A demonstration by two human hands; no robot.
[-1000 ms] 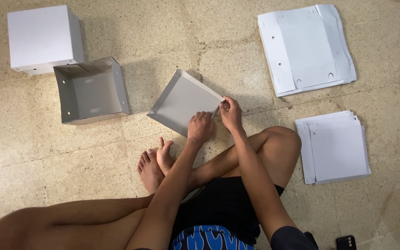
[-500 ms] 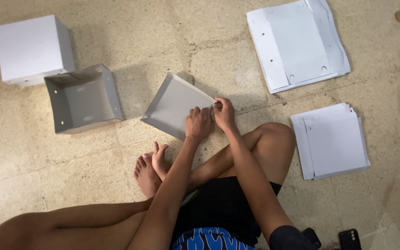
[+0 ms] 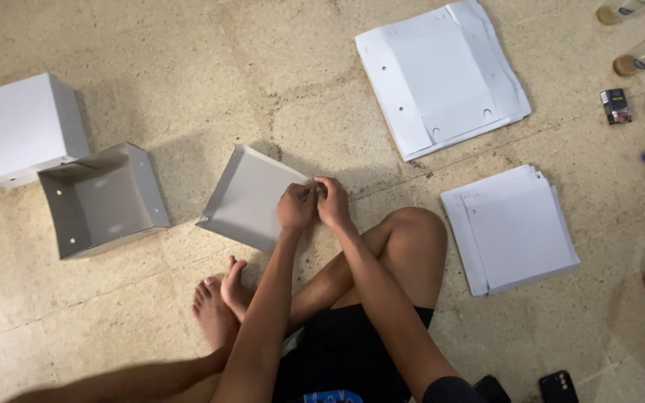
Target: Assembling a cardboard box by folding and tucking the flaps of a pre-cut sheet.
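Both hands, the left hand point(image 3: 295, 208) and the right hand point(image 3: 332, 202), are closed together on the right corner of the grey cardboard sheet point(image 3: 248, 198), which lies half folded on the floor point(image 3: 188, 60). To fold well, I think the fingers should press firmly along the crease.

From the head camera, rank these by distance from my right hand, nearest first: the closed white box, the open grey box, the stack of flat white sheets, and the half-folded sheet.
1. Half-folded sheet: touching the right hand, just to its left.
2. Stack of flat white sheets: on the floor to the right.
3. Open grey box: farther left.
4. Closed white box: far left, beyond the grey box.
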